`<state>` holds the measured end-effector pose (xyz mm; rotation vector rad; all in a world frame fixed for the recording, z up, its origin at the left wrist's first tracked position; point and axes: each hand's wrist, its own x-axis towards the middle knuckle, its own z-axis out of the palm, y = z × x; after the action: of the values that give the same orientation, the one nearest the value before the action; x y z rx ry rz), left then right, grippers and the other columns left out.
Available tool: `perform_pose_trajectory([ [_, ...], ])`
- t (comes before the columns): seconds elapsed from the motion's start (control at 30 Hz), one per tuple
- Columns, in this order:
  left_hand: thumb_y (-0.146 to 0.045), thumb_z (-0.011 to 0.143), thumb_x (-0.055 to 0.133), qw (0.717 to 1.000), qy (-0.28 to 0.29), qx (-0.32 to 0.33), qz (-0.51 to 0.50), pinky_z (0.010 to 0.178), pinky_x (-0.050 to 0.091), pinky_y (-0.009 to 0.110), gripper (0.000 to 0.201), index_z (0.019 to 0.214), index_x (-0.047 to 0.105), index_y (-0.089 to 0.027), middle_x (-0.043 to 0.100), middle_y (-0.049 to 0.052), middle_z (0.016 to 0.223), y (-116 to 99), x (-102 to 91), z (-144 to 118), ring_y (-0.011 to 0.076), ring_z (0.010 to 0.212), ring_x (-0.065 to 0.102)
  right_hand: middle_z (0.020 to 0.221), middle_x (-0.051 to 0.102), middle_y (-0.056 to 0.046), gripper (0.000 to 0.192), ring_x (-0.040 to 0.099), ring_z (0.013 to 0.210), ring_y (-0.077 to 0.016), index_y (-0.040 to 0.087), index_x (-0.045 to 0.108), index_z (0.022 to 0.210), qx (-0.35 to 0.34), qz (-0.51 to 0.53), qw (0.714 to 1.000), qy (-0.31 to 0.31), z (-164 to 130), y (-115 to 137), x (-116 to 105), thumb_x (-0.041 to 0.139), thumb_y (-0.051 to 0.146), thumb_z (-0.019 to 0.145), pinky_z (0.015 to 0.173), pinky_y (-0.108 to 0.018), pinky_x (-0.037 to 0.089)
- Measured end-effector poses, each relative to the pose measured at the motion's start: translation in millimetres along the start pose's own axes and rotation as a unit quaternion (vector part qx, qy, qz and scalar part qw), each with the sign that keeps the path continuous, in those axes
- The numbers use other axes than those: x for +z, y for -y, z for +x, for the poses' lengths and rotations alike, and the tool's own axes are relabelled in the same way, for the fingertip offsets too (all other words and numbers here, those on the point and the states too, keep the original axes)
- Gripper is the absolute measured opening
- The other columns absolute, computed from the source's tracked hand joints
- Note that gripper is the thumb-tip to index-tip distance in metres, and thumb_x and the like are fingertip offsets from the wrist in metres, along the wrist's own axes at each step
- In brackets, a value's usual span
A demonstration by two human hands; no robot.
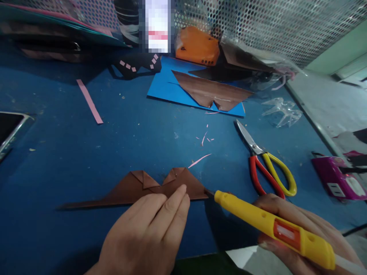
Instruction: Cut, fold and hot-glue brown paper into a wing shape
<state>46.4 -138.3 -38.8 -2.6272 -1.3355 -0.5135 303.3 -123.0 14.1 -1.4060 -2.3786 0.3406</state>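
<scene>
- Left hand [146, 233] is flat on the folded brown paper piece [137, 189], fingers [174, 200] stretched out and pressing it onto the blue bench [57, 160], not gripping anything.
- That brown piece sits close to the bench's near edge, roughly mid-way along, with a long thin point running off toward the left edge.
- Right hand [304, 236] is wrapped around a yellow glue gun [275, 227], fingers clenched on the body. The nozzle tip is right at the brown piece's right-hand end; looks like it's touching, can't say for sure.
- Red-and-yellow-handled scissors [265, 162] lie just beyond the right hand, blades pointing toward the far edge.
- Further back there's a blue paper sheet [163, 86] with another brown cut-out [209, 91] on top.
- Pink paper strip [89, 101] is over toward the far left, and little pink slivers [203, 137] are scattered mid-bench.
- Orange thing [196, 46] by the far edge, purple device [335, 177] on the right edge, crumpled clear plastic [281, 110] near it.
</scene>
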Motion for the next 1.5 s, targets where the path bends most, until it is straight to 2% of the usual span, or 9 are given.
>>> perform_pose_trajectory([
  [0.17, -0.003, 0.09, 0.033, 1.0, -0.006, -0.006, -0.002, 0.073, 0.05, 0.033, 0.044, 0.109, 0.072, -0.013, 0.077, 0.003, 0.108, 0.1, -1.5, 0.9, 0.018, 0.079, 0.065, 0.076, 0.071, -0.001, 0.03, 0.068, 0.057, -0.0148, 0.025, 0.054, 0.092, 0.008, 0.016, 1.0, -0.002, 0.9, 2.0, 1.5, 0.042, 0.051, 0.1, 0.039, -0.021, 0.045],
  [0.43, -0.005, 0.092, 0.031, 1.0, -0.001, 0.003, -0.002, 0.072, 0.05, 0.034, 0.044, 0.109, 0.072, -0.011, 0.076, 0.005, 0.112, -0.1, -3.0, 3.3, 0.0188, 0.078, 0.065, 0.073, 0.069, -0.001, 0.029, 0.065, 0.052, -0.0133, 0.026, 0.05, 0.09, -0.002, -0.01, 1.0, -0.009, 1.8, 4.8, 3.6, 0.037, 0.049, 0.102, 0.036, -0.021, 0.042],
  [0.63, -0.004, 0.092, 0.033, 1.0, -0.005, -0.002, -0.006, 0.074, 0.049, 0.035, 0.042, 0.109, 0.071, -0.01, 0.076, 0.006, 0.111, -1.2, -4.5, 2.3, 0.0196, 0.08, 0.065, 0.076, 0.069, 0.0, 0.027, 0.067, 0.055, -0.013, 0.026, 0.048, 0.09, -0.019, -0.013, 1.0, 0.02, 0.4, 1.7, -1.4, 0.039, 0.048, 0.102, 0.039, -0.02, 0.044],
  [1.0, -0.002, 0.089, 0.034, 1.0, 0.005, 0.006, 0.003, 0.074, 0.051, 0.034, 0.044, 0.114, 0.069, -0.01, 0.075, 0.006, 0.114, 0.7, -4.2, 1.3, 0.0195, 0.08, 0.066, 0.068, 0.067, 0.0, 0.031, 0.061, 0.047, -0.0129, 0.026, 0.052, 0.086, 0.022, -0.002, 1.0, 0.007, 1.0, 7.1, -2.8, 0.04, 0.05, 0.101, 0.035, -0.023, 0.041],
  [1.27, 0.0, 0.088, 0.033, 1.0, 0.008, 0.007, -0.004, 0.072, 0.051, 0.035, 0.045, 0.112, 0.07, -0.009, 0.075, 0.007, 0.114, 0.5, -2.7, 1.6, 0.02, 0.079, 0.067, 0.067, 0.065, 0.003, 0.029, 0.061, 0.047, -0.0111, 0.027, 0.048, 0.087, -0.006, -0.011, 1.0, 0.021, 4.1, 2.9, -6.3, 0.04, 0.051, 0.101, 0.036, -0.019, 0.043],
  [1.5, 0.0, 0.088, 0.033, 1.0, 0.002, 0.01, -0.002, 0.072, 0.052, 0.033, 0.045, 0.11, 0.071, -0.011, 0.076, 0.004, 0.111, 2.4, -3.9, 3.0, 0.0181, 0.078, 0.067, 0.066, 0.064, 0.002, 0.027, 0.06, 0.045, -0.012, 0.026, 0.051, 0.086, -0.015, -0.015, 1.0, 0.023, 3.7, 0.7, -5.6, 0.042, 0.047, 0.101, 0.036, -0.021, 0.043],
])
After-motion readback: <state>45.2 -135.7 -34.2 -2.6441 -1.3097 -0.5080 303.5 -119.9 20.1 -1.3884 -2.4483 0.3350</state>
